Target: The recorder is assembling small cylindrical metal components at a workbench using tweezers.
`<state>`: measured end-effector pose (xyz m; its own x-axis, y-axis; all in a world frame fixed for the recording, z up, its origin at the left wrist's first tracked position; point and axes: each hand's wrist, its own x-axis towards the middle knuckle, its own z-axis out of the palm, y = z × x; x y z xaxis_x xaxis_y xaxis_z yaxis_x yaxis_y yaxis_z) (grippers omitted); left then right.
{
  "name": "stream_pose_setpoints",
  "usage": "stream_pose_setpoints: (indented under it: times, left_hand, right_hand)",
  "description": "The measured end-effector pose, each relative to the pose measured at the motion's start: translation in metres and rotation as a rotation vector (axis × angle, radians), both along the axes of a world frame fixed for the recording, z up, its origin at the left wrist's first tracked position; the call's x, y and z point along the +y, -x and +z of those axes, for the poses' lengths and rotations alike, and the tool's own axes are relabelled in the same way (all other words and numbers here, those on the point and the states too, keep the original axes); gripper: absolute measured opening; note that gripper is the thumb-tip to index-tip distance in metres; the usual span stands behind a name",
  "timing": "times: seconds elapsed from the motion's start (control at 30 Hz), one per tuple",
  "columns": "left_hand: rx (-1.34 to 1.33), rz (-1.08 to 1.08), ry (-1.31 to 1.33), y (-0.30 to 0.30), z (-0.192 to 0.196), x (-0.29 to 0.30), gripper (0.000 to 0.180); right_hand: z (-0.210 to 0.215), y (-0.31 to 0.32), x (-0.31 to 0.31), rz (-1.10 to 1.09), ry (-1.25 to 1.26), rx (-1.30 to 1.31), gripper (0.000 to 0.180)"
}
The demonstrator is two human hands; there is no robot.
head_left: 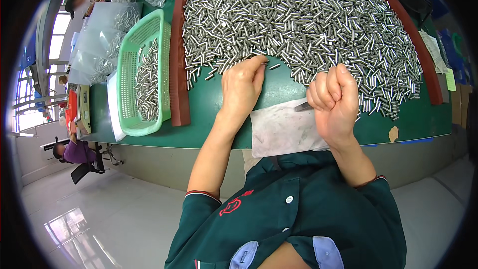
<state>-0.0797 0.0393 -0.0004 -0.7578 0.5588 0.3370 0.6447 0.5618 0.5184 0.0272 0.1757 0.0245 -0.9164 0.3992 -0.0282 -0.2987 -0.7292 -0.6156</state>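
While pinched, a metal pin (264, 61) touches left-hand fingers (259, 67).

Single view, head-worn fisheye, looking steeply down from above the person's own chest onto the left hand (242, 87) and right hand (334, 100), both close and near frame centre. It faces forward over the green table (209, 114): the pile of metal pins (298, 20) spreads beyond the hands toward the top, the green basket (142, 74) sits left of the left hand. Straight edges bow at the dark rim; no second view overlaps it.
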Motion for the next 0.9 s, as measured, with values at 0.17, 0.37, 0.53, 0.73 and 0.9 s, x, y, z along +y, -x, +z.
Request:
stream_pose_setpoints:
  times: [0.17, 0.37, 0.53, 0.73, 0.9]
  left_hand:
    - [0.019, 0.052, -0.071, 0.001, 0.005, -0.004, 0.01]
    - [0.01, 0.17, 0.076, -0.002, 0.006, -0.001, 0.029]
    - [0.058, 0.238, 0.139, -0.001, 0.005, 0.002, 0.031]
    - [0.079, 0.22, 0.098, 0.0, 0.003, 0.005, 0.015]
    - [-0.019, 0.157, 0.092, 0.0, 0.004, -0.002, 0.004]
  right_hand:
    - [0.0, -0.001, 0.001, -0.008, -0.002, 0.004, 0.039]
    - [-0.001, 0.0, 0.0, 0.006, -0.003, 0.002, 0.039]
    - [0.003, 0.002, -0.003, 0.003, -0.037, -0.039, 0.04]
    - [0.0, 0.0, -0.002, 0.018, 0.009, -0.009, 0.039]
    - [0.003, 0.001, -0.002, -0.002, -0.015, -0.032, 0.04]
